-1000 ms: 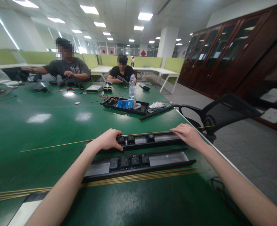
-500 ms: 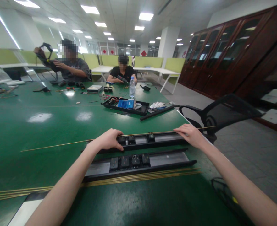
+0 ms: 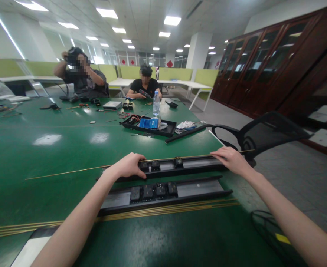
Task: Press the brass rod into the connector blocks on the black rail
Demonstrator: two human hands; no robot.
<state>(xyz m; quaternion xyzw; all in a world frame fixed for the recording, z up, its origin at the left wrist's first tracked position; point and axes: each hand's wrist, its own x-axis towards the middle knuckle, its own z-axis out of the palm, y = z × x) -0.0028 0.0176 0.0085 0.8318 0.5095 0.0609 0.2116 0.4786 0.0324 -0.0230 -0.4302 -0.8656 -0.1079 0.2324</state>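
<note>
Bare forearms (image 3: 81, 213), bare fingers (image 3: 218, 152)

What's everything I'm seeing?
Table: one, green, foreground
Channels: two, black and grey, foreground
Blocks: at least seven, black, inside channels
Held rod: one, gold, along farther channel
Loose rods: several, gold, before nearer channel
Tray: one, black, centre
Ribbed object: one, blue, in tray
Bottle: one, clear, behind tray
Small parts: many, mixed, beyond tray
Chair: one, black, right
Cabinet doors: several, brown, right
Other people: two, dark shirts, across table
Left hand: one, bare, on farther channel
Right hand: one, bare, pinching rod
</note>
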